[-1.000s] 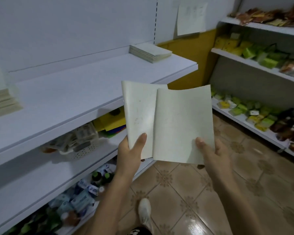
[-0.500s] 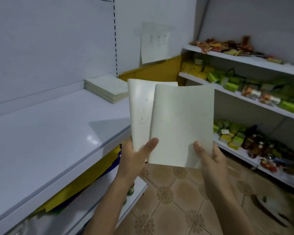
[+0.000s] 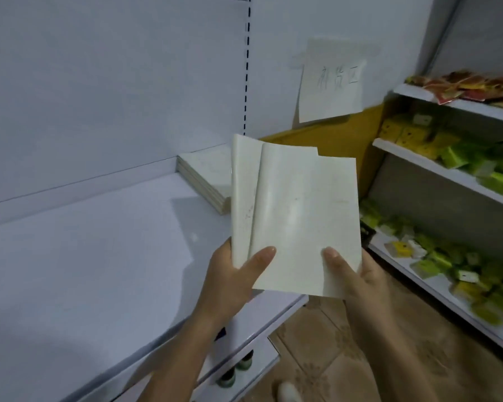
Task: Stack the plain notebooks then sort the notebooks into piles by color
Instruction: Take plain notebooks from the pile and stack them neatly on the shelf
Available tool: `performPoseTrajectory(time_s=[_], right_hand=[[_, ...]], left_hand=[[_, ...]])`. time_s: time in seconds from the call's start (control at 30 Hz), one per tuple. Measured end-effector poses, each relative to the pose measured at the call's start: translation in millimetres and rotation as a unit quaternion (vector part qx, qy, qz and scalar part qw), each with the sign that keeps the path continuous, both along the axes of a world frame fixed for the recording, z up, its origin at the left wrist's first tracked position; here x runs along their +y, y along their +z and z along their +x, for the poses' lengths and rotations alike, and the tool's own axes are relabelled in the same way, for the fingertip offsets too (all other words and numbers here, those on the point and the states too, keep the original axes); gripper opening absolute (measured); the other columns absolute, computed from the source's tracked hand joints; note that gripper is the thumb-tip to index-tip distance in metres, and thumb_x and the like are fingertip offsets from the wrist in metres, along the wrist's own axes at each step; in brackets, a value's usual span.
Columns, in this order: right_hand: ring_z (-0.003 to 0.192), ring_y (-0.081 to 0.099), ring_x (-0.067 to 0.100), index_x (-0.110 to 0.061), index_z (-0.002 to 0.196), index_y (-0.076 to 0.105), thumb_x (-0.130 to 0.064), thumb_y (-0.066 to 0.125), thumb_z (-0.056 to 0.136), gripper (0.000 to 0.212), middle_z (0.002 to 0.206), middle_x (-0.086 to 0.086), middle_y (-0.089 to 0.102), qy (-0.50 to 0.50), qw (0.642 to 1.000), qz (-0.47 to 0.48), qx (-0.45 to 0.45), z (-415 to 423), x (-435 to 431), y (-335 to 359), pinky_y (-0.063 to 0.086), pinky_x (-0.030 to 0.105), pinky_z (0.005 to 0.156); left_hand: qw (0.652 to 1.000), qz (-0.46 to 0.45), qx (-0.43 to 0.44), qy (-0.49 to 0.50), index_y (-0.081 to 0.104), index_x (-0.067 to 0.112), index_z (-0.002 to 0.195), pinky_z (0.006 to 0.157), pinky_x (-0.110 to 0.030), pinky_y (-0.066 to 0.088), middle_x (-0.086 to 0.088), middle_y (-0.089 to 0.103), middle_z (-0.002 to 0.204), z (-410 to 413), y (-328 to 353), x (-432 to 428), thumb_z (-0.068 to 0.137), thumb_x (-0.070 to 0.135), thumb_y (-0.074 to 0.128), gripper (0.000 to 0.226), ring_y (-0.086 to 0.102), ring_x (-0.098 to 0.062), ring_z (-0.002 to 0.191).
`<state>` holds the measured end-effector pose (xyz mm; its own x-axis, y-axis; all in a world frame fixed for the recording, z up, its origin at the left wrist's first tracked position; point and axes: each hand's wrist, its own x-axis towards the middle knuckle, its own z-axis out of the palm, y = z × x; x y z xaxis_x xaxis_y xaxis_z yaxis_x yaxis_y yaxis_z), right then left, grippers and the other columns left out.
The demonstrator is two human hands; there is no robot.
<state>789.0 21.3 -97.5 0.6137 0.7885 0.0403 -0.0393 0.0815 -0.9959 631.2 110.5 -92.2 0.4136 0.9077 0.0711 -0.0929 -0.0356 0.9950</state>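
Two plain off-white notebooks are held upright before me, overlapping. My left hand [image 3: 233,278] grips the bottom of the rear notebook [image 3: 242,195], thumb across its front. My right hand [image 3: 356,275] holds the front notebook [image 3: 305,221] at its lower right corner, thumb on the cover. A stack of plain notebooks [image 3: 205,177] lies at the far right end of the white shelf [image 3: 84,271], partly hidden behind the held ones.
A paper sign [image 3: 330,79] hangs on the wall above a yellow panel. Shelves on the right [image 3: 447,169] carry yellow and green packets. Small bottles [image 3: 235,369] stand on a lower shelf. Tiled floor [image 3: 331,358] lies below.
The view swung right and closer to the shelf's far end; the stack now sits just behind the held notebooks. The two notebooks overlap more than before.
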Motion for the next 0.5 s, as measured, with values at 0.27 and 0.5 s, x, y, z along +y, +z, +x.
performPoseTrajectory(time_s=[0.27,0.5], right_hand=[[0.090,0.063,0.005,-0.032,0.105,0.055,-0.030,0.058,0.090,0.015,0.101,-0.016,0.062,0.101,0.991,0.010,-0.088,49,116,21,0.050,0.014,0.059],[0.094,0.064,0.007,-0.024,0.107,0.059,-0.023,0.058,0.093,0.014,0.105,-0.009,0.066,0.215,0.962,0.000,-0.169,82,212,31,0.055,0.028,0.077]], left_hand=[[0.959,0.120,0.150,0.207,0.041,0.033,0.117,0.065,-0.010,0.051,0.016,0.059,0.106,32,21,65,0.071,0.058,0.056,0.054,0.061,-0.005,0.092],[0.906,0.132,0.243,0.321,0.051,0.023,0.116,0.078,-0.019,0.048,0.006,0.061,0.111,54,10,132,0.092,0.041,0.053,0.030,0.058,-0.011,0.099]])
